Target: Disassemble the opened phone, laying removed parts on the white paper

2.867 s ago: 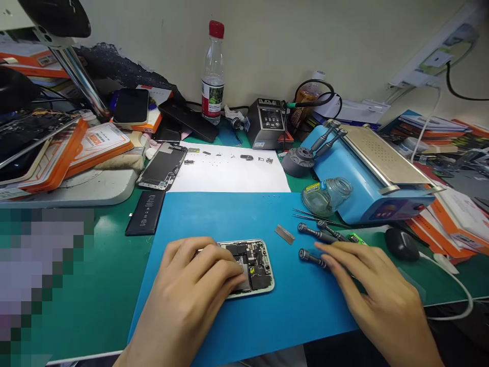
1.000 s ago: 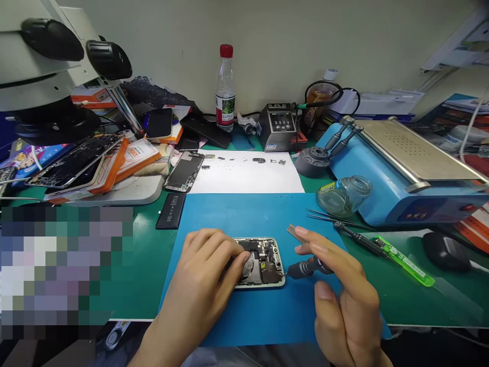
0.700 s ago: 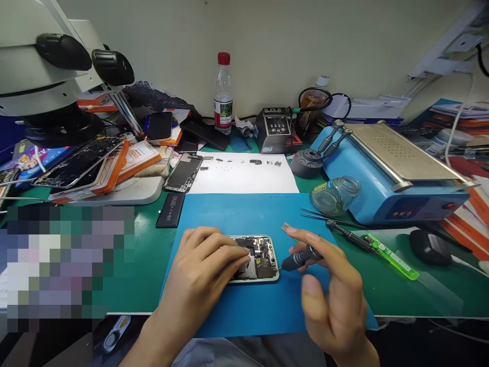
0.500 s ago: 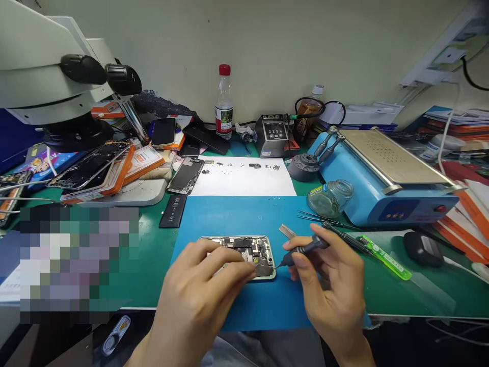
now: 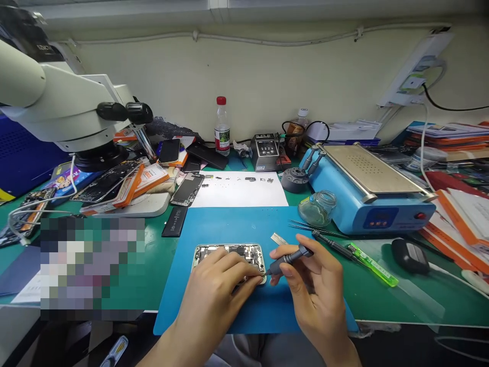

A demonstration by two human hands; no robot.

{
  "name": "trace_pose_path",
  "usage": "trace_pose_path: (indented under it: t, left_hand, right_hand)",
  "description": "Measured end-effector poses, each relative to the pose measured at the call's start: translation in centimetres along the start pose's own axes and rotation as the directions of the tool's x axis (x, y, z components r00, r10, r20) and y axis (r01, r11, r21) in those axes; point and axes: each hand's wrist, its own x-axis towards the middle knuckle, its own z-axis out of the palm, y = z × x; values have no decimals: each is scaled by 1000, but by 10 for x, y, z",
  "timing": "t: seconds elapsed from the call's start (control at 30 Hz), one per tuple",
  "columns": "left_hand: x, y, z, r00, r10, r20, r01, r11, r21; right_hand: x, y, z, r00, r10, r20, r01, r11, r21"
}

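Note:
An opened smartphone [image 5: 250,251] lies face up on the blue mat, its circuit boards and small parts exposed. My left hand [image 5: 225,285] rests over its lower part, thumb and fingertips pinched together near the lower right corner. Whatever is between those fingertips is too small to make out. In my right hand [image 5: 315,285] is a dark grey screwdriver [image 5: 289,258], held at a slant between thumb and fingers. The screwdriver's tip meets the phone's lower right corner, close to my left fingertips. A small metal piece [image 5: 278,238] lies just beyond the right hand.
White paper [image 5: 240,196] bears several small parts; a phone screen [image 5: 188,188] and a battery [image 5: 174,221] lie left of it. Tweezers [image 5: 305,226], a glass jar [image 5: 318,208], a green-handled knife [image 5: 374,265] and a blue heating plate [image 5: 382,204] stand right. A microscope [image 5: 87,117] overhangs the left.
The view has tilted upward, showing more wall. My left fingertips have shifted toward the phone's lower right corner, and the screwdriver has come closer, its tip now at that corner.

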Motion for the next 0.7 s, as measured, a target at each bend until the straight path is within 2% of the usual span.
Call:
trace_pose_path:
  t: [0.17,0.23,0.33,0.4,0.5,0.57,0.63,0.7]
  left_hand:
    - [4,2,1,997,-15,70,14,1000,2]
    - [8,1,-4,994,-22,108,21,1000,11]
    - [15,-8,-21,991,-54,125,47,997,56]
    - [24,-19,-38,989,-91,116,79,992,99]
    - [51,-37,-61,977,-186,107,165,970,179]
    - [78,-50,-68,972,-211,103,187,961,203]
    - [110,-62,-65,967,-223,122,193,956,220]
    - [143,-72,-54,960,-230,158,187,951,246]
  right_hand:
    - [1,-1,1,999,12,-49,-10,999,44]
    - [3,-3,1,992,38,-124,-31,998,56]
    - [6,-7,0,949,99,-300,-79,994,75]
    - [9,-7,-1,925,143,-353,-119,989,90]
    - [10,-2,1,933,151,-327,-122,987,106]
    - [10,1,2,943,127,-309,-98,989,109]
    - [10,2,2,944,133,-301,-105,988,110]
    - [11,1,2,940,169,-297,-143,984,108]
